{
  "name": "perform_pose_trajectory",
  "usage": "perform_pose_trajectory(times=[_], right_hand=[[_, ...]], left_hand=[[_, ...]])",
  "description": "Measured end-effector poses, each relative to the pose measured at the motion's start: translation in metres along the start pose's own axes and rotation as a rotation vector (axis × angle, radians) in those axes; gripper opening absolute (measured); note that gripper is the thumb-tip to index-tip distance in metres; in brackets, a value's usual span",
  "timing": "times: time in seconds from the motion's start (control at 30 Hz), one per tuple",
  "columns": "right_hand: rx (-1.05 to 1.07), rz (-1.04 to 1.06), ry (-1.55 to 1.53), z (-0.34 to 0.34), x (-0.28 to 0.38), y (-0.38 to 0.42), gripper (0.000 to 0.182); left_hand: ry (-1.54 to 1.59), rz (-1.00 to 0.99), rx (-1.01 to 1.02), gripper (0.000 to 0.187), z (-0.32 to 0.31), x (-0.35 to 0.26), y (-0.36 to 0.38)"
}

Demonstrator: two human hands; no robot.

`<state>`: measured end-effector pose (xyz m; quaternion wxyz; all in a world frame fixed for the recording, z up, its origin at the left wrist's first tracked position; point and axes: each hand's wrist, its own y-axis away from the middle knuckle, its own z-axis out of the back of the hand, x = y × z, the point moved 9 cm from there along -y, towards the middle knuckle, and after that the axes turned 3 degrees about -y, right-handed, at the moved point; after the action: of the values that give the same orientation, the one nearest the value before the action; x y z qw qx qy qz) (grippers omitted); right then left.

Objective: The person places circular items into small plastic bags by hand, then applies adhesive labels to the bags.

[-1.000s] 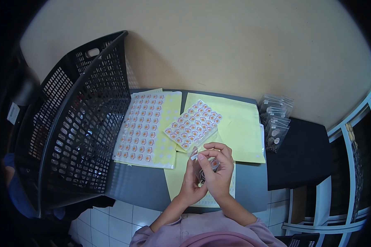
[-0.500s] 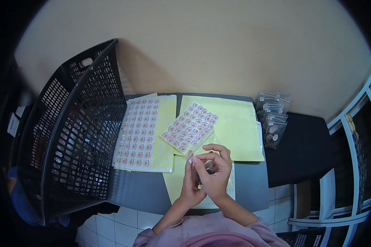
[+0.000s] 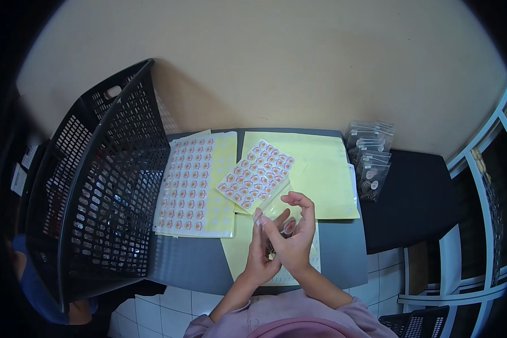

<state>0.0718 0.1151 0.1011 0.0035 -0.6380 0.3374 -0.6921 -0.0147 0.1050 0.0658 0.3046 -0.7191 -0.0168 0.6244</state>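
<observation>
A small clear plastic bag (image 3: 275, 209) is held between my two hands above the front of the table. Through the film, dark contents show, and a round sticker (image 3: 289, 226) is on the bag near my right palm. My left hand (image 3: 258, 260) grips the bag from the left and below, fingers closed. My right hand (image 3: 294, 243) pinches its left edge with the thumb, while the index finger is raised and bent. Just beyond the hands lies a tilted sheet of round stickers (image 3: 257, 173). The bag's lower part is mostly hidden by my hands.
A larger sticker sheet (image 3: 186, 183) lies at left, beside a tall black perforated basket (image 3: 110, 186). Yellow backing paper (image 3: 315, 169) covers the table's right half. Several filled bags (image 3: 372, 163) lie by a black-covered surface (image 3: 417, 197). Someone's blue sleeve (image 3: 45, 293) shows behind the basket.
My right index and other fingers have lifted and spread away from the bag, uncovering the round sticker. The thumb stays at the bag's left edge. The view has shifted slightly.
</observation>
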Motion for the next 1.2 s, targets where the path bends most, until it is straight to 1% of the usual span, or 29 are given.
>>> perform_pose_trajectory(times=[0.03,0.17,0.23,0.27,0.33,0.4,0.43,0.47,0.53,0.57,0.6,0.67,0.73,0.77,0.83,0.87,0.9,0.93,1.0,1.07,1.13,1.2], right_hand=[[-0.002,0.001,0.002,0.002,0.002,0.0,0.054],[0.053,-0.003,0.049,0.008,0.008,-0.003,0.06],[0.066,0.007,0.056,0.017,0.007,-0.005,0.062],[0.027,0.042,0.066,0.028,0.007,-0.006,0.063],[-0.01,0.074,0.077,0.05,0.003,-0.007,0.064],[-0.022,-0.097,0.023,0.075,-0.02,-0.005,0.064],[0.051,-0.202,-0.175,0.077,-0.032,-0.001,0.057],[0.051,-0.198,-0.17,0.086,-0.033,0.002,0.057],[0.252,-0.366,-0.308,0.084,-0.046,0.015,0.048],[0.317,-0.475,-0.357,0.085,-0.055,0.022,0.042],[0.302,-0.471,-0.341,0.093,-0.056,0.022,0.042],[0.349,-0.571,-0.427,0.098,-0.062,0.028,0.039],[0.336,-0.557,-0.429,0.113,-0.07,0.028,0.038],[0.284,-0.525,-0.421,0.126,-0.073,0.026,0.037],[0.166,-0.478,-0.409,0.156,-0.084,0.019,0.033],[0.162,-0.476,-0.402,0.169,-0.091,0.015,0.033],[0.036,-0.395,-0.381,0.195,-0.096,0.005,0.031],[-0.09,-0.312,-0.36,0.222,-0.1,-0.003,0.028],[-0.251,-0.288,-0.292,0.272,-0.119,-0.017,0.025],[-0.408,-0.255,-0.262,0.322,-0.144,-0.032,0.024],[-0.453,-0.258,-0.154,0.358,-0.17,-0.052,0.022],[-0.451,-0.274,-0.142,0.378,-0.198,-0.076,0.024]], left_hand=[[0.015,0.039,-0.001,0.084,-0.001,0.002,0.0],[-0.045,0.046,0.039,0.085,-0.009,0.006,-0.002],[0.06,0.073,0.017,0.084,-0.014,0.004,-0.007],[0.062,0.073,0.018,0.084,-0.016,0.001,-0.011],[0.272,0.201,-0.063,0.083,-0.014,0.008,-0.016],[0.301,0.188,-0.066,0.083,-0.015,0.011,-0.022],[0.359,0.183,-0.079,0.083,-0.016,0.01,-0.026],[0.418,0.177,-0.089,0.083,-0.018,0.008,-0.031],[0.446,0.18,-0.086,0.082,-0.026,0.008,-0.036],[0.41,0.189,-0.074,0.081,-0.031,0.01,-0.037],[0.376,0.2,-0.059,0.081,-0.038,0.012,-0.038],[0.383,0.219,-0.029,0.081,-0.052,0.017,-0.037],[0.286,0.187,0.001,0.083,-0.065,0.02,-0.036],[0.124,0.118,0.012,0.087,-0.069,0.018,-0.036],[0.107,0.132,-0.013,0.088,-0.071,0.021,-0.035],[0.082,0.15,-0.042,0.09,-0.069,0.022,-0.033],[0.056,0.153,-0.083,0.088,-0.064,0.023,-0.029],[0.06,0.152,-0.077,0.088,-0.061,0.025,-0.024],[-0.069,0.183,-0.196,0.083,-0.037,0.029,-0.008],[-0.2,0.166,-0.356,0.073,-0.005,0.025,0.013],[-0.31,0.131,-0.541,0.063,0.032,0.019,0.041],[-0.448,0.109,-0.673,0.056,0.065,0.02,0.073]])
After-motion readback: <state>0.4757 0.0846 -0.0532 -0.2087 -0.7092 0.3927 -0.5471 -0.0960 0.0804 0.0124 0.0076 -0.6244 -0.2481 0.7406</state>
